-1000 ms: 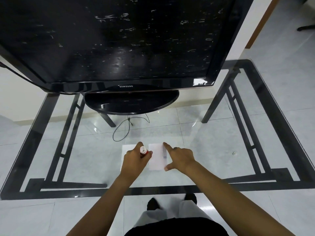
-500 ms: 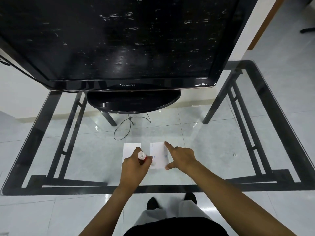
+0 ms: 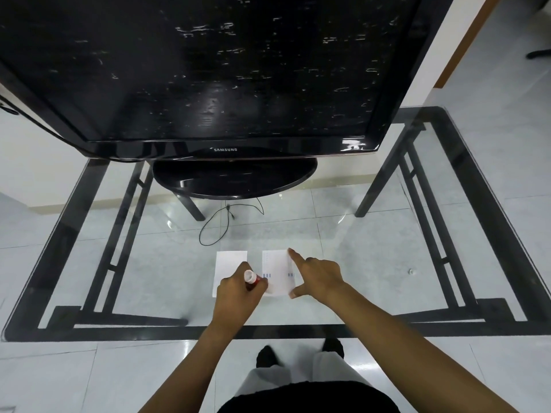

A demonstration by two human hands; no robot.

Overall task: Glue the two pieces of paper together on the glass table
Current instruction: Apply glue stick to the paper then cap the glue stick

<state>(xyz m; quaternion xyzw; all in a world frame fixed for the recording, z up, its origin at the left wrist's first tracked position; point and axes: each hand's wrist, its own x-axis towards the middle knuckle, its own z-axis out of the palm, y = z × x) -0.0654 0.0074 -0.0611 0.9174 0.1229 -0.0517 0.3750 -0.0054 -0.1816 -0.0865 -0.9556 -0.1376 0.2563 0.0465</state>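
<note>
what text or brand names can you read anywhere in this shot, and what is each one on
"SAMSUNG": on the lower bezel of the television, centred above its stand.
Blue printed marks on the right-hand paper: too small to read.
Faint marks near that paper's top edge: too small to read.
Left-hand paper: no print visible.
Glue stick in the left hand: no label legible.
</note>
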